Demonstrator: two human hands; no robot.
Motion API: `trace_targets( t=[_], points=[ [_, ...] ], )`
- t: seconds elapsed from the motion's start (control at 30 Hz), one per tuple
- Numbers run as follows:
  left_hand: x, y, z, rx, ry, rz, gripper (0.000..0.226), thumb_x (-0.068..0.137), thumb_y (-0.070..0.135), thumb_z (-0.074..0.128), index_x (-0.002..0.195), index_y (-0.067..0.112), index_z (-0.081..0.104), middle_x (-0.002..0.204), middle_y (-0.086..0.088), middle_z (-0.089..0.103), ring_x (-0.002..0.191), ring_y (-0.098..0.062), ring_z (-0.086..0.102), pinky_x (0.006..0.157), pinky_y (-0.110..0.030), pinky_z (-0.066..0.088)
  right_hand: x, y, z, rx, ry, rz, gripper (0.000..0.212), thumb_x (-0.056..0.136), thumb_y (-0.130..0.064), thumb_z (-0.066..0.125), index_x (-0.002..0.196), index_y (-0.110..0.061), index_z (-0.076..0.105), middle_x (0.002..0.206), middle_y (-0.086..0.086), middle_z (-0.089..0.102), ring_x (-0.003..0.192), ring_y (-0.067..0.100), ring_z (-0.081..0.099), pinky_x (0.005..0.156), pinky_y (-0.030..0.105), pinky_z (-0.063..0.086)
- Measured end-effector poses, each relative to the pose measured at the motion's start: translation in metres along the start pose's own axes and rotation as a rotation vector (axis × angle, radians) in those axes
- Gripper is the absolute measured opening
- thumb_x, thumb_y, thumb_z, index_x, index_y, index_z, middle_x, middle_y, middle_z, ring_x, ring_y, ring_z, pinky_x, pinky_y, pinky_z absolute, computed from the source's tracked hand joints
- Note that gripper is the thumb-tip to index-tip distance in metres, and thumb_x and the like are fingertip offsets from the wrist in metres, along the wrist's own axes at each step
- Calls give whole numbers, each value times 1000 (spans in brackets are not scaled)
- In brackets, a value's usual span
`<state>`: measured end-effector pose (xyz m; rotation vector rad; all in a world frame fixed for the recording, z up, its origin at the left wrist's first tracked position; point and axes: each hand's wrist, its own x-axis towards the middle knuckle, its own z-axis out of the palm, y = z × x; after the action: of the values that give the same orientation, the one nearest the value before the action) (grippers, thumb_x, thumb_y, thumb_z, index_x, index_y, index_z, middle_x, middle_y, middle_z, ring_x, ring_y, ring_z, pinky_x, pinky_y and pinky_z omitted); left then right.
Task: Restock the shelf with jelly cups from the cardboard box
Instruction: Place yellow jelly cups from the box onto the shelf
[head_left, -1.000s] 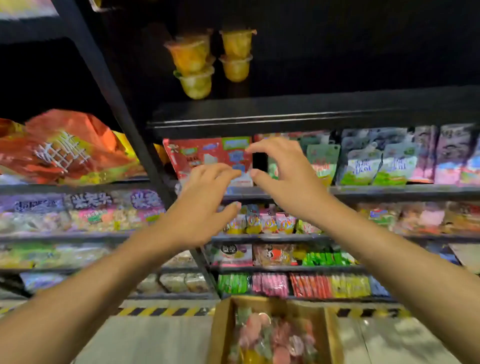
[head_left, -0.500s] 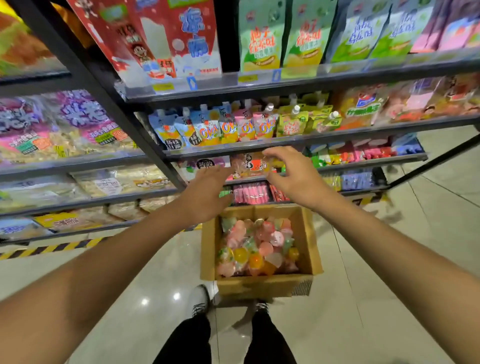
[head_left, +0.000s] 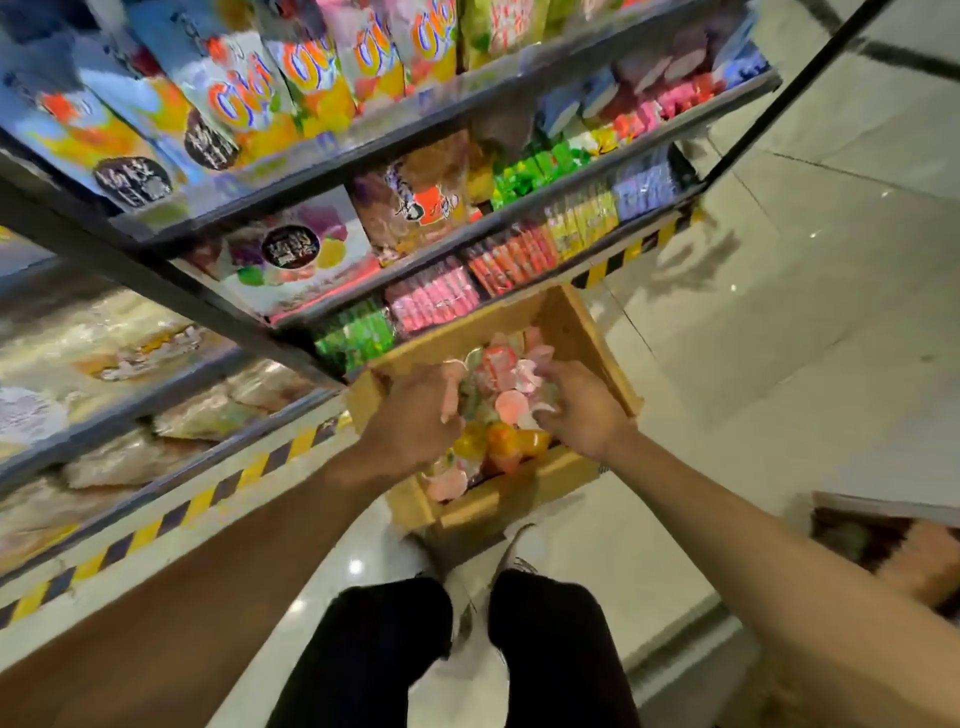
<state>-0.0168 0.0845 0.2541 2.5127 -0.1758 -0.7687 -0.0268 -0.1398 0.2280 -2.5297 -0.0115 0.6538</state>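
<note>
Head view, looking steeply down. An open brown cardboard box (head_left: 582, 332) stood on the pale glossy tiled floor (head_left: 831, 312), just beside the base of the black metal shelf unit (head_left: 218, 306), and held a heap of small translucent jelly cups (head_left: 498, 384) in pink, green, yellow and orange. Both hands were inside the box, among the cups. The left hand (head_left: 415, 421) lay over the heap's left side with its fingers curled downward; the right hand (head_left: 576, 405) lay over the right side, fingers bent into the cups. Motion blur hid whether either hand actually gripped a cup, so this cannot be told. The shelves carried rows of coloured snack packets (head_left: 436, 299) and pouches. Yellow-and-black hazard tape (head_left: 208, 493) ran along the shelf base. The person's black trouser legs (head_left: 374, 654) appeared below, and a second box (head_left: 893, 551) lay at the right edge.
</note>
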Motion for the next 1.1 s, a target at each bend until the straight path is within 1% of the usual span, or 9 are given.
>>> trace_targets(
  t=[0.17,0.27,0.4,0.47,0.57,0.7,0.83,1.0,1.1],
  points=[
    [62,-56,102,38,-155,30,45,85,43,47,121,16,53,115,-11,56,112,-40,54,90,-50,49,50,78,107,-71,-98,112,62,78,-31,73,136,-21,53,126,10,62,115,29,59,91,44,54],
    [101,-94,164,127,-191,27,65,87,26,61,147,14,36,138,-14,46,129,-37,44,101,-49,43,89,120,157,-159,-163,110,68,80,-32,72,142,-24,44,134,10,56,120,31,57,90,47,53],
    [151,-143,237,252,-258,74,88,73,44,57,152,24,25,143,-12,37,131,-40,41,108,-58,34,146,162,210,-327,-363,15,85,85,-33,75,153,-27,26,142,15,45,124,37,53,95,43,49],
    [174,-165,268,341,-294,103,90,79,44,64,154,23,18,152,-11,28,135,-39,38,111,-58,31,168,174,232,-442,-447,-35,88,86,-37,74,154,-34,18,146,13,37,127,38,49,97,46,48],
    [200,-185,301,447,-271,194,86,82,35,73,151,20,23,157,-9,19,135,-35,39,107,-52,38,195,190,260,-517,-517,-98,88,85,-35,76,152,-34,18,146,11,31,126,38,48,97,44,48],
    [216,-200,328,516,-245,268,85,80,39,77,146,18,27,158,-12,14,135,-36,38,103,-46,39,215,201,291,-626,-547,-132,93,84,-36,78,153,-24,16,141,14,32,118,40,53,86,41,47],
    [220,-212,345,495,-180,280,86,82,38,76,147,17,23,149,-13,22,130,-35,40,97,-43,40,221,203,312,-639,-604,-95,95,80,-32,81,151,-22,20,139,15,31,116,41,52,90,47,51],
    [227,-225,357,417,-91,309,80,80,35,76,144,16,33,144,-13,27,121,-33,45,89,-40,39,216,207,325,-724,-491,-150,90,81,-31,79,148,-20,20,135,15,36,110,41,55,72,42,46],
    [225,-230,360,319,-54,381,74,75,27,81,137,9,44,133,-18,41,110,-38,52,83,-45,45,216,212,330,-663,-442,-179,82,82,-32,77,144,-15,26,128,15,43,98,38,62,69,40,50]
  ],
)
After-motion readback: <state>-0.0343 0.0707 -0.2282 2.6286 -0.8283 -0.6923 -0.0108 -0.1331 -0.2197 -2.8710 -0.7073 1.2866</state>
